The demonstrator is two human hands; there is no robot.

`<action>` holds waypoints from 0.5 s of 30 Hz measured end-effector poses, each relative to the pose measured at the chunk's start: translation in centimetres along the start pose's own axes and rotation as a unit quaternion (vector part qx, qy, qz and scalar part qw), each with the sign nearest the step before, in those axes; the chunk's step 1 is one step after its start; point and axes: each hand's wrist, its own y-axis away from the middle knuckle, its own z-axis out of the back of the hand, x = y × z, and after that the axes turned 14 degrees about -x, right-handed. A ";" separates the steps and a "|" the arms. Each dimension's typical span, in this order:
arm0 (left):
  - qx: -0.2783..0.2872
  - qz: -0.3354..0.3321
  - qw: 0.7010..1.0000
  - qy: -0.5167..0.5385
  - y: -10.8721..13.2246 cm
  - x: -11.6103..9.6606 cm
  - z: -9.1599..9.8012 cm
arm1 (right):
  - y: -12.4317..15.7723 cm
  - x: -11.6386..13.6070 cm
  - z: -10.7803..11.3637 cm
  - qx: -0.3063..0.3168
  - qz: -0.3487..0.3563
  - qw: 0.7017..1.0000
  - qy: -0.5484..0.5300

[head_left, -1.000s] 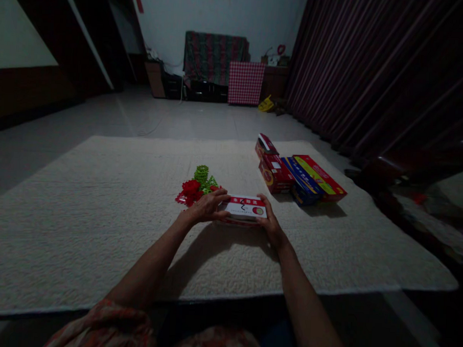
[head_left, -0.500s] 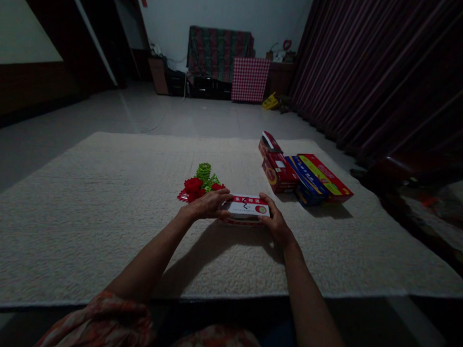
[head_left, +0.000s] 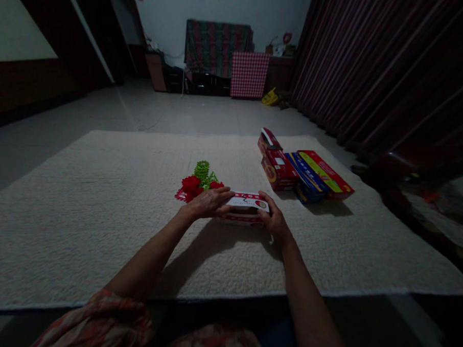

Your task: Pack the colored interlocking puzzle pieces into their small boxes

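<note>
A small white and red cardboard box (head_left: 246,201) with printed characters on top is on the pale quilted cover in front of me. My left hand (head_left: 211,202) grips its left end, thumb at the near edge and fingers over the top. My right hand (head_left: 274,218) holds the right end, thumb at the front corner and fingers behind. Along the near side the top flap is raised, and a dark gap shows beneath it. What is inside the box I cannot make out. Just beyond my left hand lie red flowers (head_left: 191,183) with green beaded leaves (head_left: 202,168).
To the right stand a dark red box (head_left: 280,168), a smaller red box (head_left: 269,139) behind it, a blue box (head_left: 308,179) and a red and yellow-green box (head_left: 327,172). The quilted cover (head_left: 99,214) ends at a near edge before my lap.
The box's top flap has tilted up at the near side, and the dark gap under it has widened. Both hands stay on the box ends. The view has shifted slightly.
</note>
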 end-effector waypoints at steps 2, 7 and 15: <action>-0.013 0.005 1.000 -0.009 0.1 0.1 -0.3 | 0.1 0.1 0.1 0.004 0.000 1.000 -0.005; -0.053 0.017 0.998 -0.003 0.5 0.3 -0.6 | 0.6 0.5 0.6 0.027 0.000 0.999 -0.047; -0.155 0.137 0.976 0.061 0.0 1.5 -1.4 | -0.2 0.6 0.8 -0.026 -0.088 0.994 -0.056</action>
